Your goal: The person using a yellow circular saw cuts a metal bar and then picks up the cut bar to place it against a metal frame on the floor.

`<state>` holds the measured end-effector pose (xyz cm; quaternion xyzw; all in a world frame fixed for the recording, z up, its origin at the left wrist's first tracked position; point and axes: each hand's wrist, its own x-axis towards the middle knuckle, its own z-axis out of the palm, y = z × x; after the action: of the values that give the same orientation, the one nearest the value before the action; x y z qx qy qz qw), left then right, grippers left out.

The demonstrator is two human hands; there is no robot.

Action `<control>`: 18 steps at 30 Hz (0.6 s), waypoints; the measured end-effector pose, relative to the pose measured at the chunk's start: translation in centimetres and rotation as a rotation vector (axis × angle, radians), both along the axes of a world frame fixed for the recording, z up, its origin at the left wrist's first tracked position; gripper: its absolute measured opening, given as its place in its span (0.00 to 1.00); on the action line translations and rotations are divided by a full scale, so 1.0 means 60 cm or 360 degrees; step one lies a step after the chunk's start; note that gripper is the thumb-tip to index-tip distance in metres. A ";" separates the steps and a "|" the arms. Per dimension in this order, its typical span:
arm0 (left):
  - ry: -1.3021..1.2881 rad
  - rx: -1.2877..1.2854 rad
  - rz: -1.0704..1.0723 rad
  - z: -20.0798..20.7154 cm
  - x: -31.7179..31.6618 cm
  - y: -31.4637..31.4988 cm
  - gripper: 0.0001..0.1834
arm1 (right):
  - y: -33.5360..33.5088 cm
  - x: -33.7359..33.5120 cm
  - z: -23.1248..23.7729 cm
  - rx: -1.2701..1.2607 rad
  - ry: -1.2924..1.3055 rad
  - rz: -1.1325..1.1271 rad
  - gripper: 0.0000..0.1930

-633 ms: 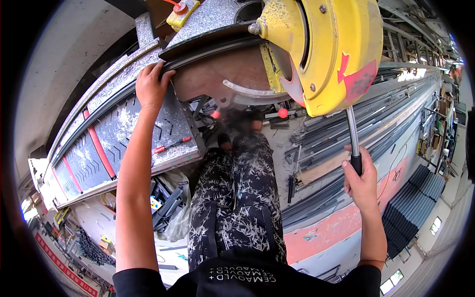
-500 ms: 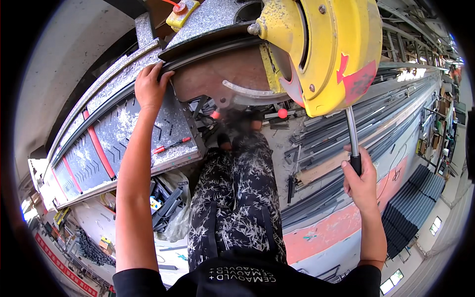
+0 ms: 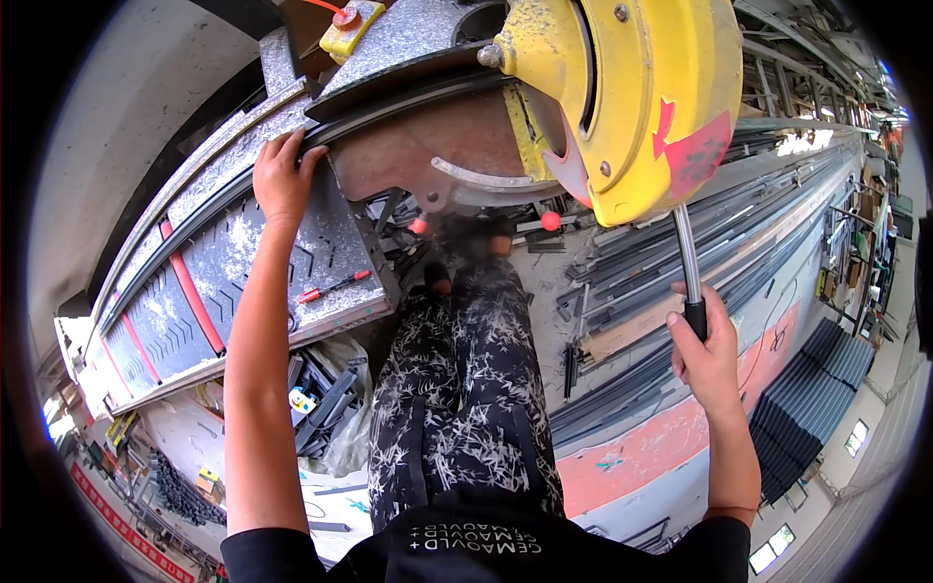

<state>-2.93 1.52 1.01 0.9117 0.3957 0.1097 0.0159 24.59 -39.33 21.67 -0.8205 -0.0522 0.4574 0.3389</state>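
Observation:
A long dark profile bar (image 3: 216, 196) runs along the back fence of the saw bench, bending away to the left. My left hand (image 3: 284, 180) presses its curled fingers over this bar, with the thumb apart on the near side. At the upper right hangs the yellow guard of a cut-off saw (image 3: 632, 107), coated in dust. Its metal rod ends in a black-gripped handle (image 3: 695, 316), and my right hand (image 3: 712, 348) is wrapped round that grip. Between the two hands lies the brown round saw table (image 3: 413, 155). The blade is mostly hidden inside the guard.
A red-handled tool (image 3: 335, 287) lies on the dusty bench (image 3: 262, 262). A yellow box with a red button (image 3: 348, 27) is at the back. Offcuts (image 3: 326, 403) fill a bag below, and stacked dark profiles (image 3: 680, 272) cover the right side. Red knobs (image 3: 550, 222) stick out in front.
My left hand has shifted very slightly left. My right hand keeps its hold on the handle, and the saw head looks almost unmoved apart from a slight shift of the whole view.

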 end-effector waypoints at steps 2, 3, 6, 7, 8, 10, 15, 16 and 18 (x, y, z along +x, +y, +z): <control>-0.0021 0.0011 -0.0005 0.001 -0.001 -0.001 0.23 | 0.002 0.000 0.002 -0.0007 -0.0003 0.0001 0.17; -0.0042 0.0021 -0.0010 0.000 0.000 -0.001 0.23 | 0.003 0.000 0.003 -0.0014 -0.0007 0.0002 0.17; -0.0017 0.0019 -0.0011 0.003 -0.006 0.000 0.23 | 0.002 0.001 0.004 -0.0021 0.0001 -0.0002 0.17; -0.0018 0.0021 -0.0011 0.003 -0.010 0.003 0.23 | 0.002 0.001 0.004 -0.0019 0.0001 -0.0002 0.17; -0.0036 0.0008 -0.0011 0.001 -0.016 0.006 0.23 | 0.002 0.001 0.005 -0.0011 0.0005 -0.0002 0.17; -0.0055 -0.0005 -0.0012 0.000 -0.020 0.008 0.22 | 0.002 0.000 0.005 -0.0004 0.0008 -0.0004 0.17; -0.0055 -0.0031 -0.0031 0.001 -0.023 0.009 0.22 | 0.003 0.001 0.013 0.0007 0.0014 -0.0071 0.17; -0.0049 -0.0029 -0.0026 0.001 -0.025 0.010 0.22 | 0.003 0.003 0.017 0.0009 0.0020 -0.0066 0.17; -0.0020 -0.0020 -0.0007 -0.001 -0.028 0.011 0.22 | 0.005 0.008 0.032 0.0001 -0.0023 -0.0002 0.18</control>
<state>-4.60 2.20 0.96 0.9117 0.3943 0.1127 0.0243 25.07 -39.00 23.57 -0.8238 -0.0541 0.4511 0.3390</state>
